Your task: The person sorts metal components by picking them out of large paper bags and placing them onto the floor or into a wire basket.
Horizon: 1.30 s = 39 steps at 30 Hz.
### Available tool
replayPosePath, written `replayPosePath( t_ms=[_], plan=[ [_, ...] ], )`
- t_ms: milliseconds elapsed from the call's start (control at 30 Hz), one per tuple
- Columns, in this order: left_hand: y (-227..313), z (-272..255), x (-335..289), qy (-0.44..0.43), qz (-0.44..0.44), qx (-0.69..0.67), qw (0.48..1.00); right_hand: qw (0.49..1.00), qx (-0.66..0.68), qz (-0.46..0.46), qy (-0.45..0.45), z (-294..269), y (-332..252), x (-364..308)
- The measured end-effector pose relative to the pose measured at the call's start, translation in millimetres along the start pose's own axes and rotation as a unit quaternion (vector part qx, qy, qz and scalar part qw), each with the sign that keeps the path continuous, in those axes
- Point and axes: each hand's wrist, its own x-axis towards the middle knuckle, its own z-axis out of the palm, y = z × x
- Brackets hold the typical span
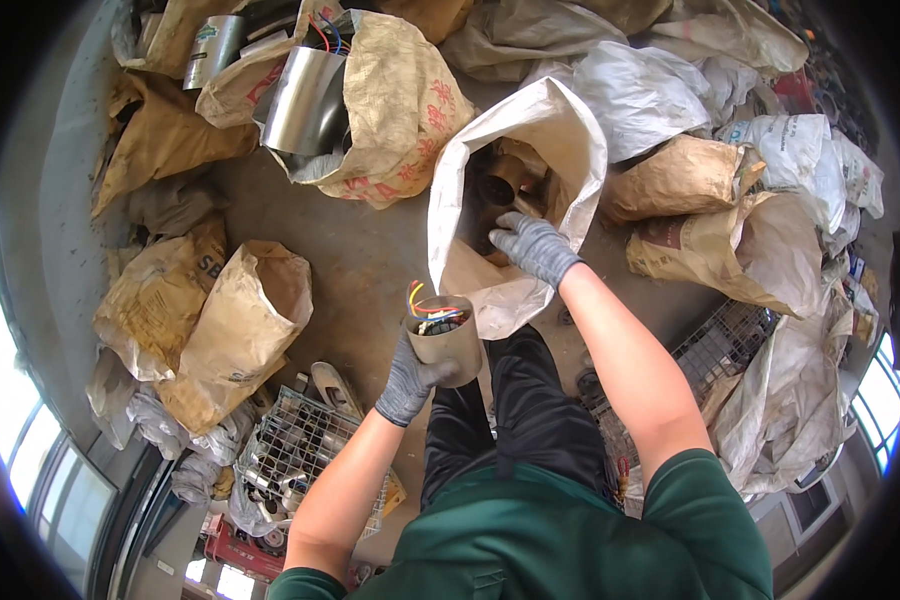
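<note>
My left hand (416,374), in a grey knit glove, grips an open metal cylinder (448,347) in front of my legs. Red, yellow and blue wires (422,306) stick up from its top, and some parts show inside. My right hand (533,248), also gloved, reaches into a white woven sack (573,115) standing before me. Its fingers look curled, and their tips are hidden among dark parts. Just beyond them a brownish metal cylinder (500,181) lies in the sack; whether the fingers touch it, I cannot tell.
A printed woven sack (405,95) with a shiny metal cylinder (306,98) stands far left of the white sack. Paper sacks (245,315) stand on the left, more sacks (685,178) on the right. A wire basket (300,440) of small parts is beside my left forearm.
</note>
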Motion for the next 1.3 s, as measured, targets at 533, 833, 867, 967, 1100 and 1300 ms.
replayPosePath(
  t_ms=[533, 833, 867, 967, 1100, 1300],
  plan=[
    [-64, -54, -88, 0.231, -0.053, -0.107, 0.965, 0.971, -0.227, 0.071, 0.03, 91, 41, 256],
    [-82, -56, -81, 0.226, -0.081, -0.143, 0.96, 0.964, -0.252, 0.08, 0.034, 120, 52, 291],
    [-80, -53, -78, 0.223, -0.083, -0.139, 0.961, 0.963, -0.255, 0.077, 0.032, 117, 49, 290],
    [-78, -49, -72, 0.206, -0.076, -0.117, 0.969, 0.96, -0.271, 0.069, 0.023, 96, 44, 271],
    [-49, -28, -64, 0.139, -0.04, -0.112, 0.983, 0.954, -0.297, 0.032, -0.001, 48, 8, 217],
    [-31, 4, -42, 0.052, -0.03, -0.133, 0.989, 0.957, -0.269, -0.061, 0.086, -11, 22, 128]
  ],
)
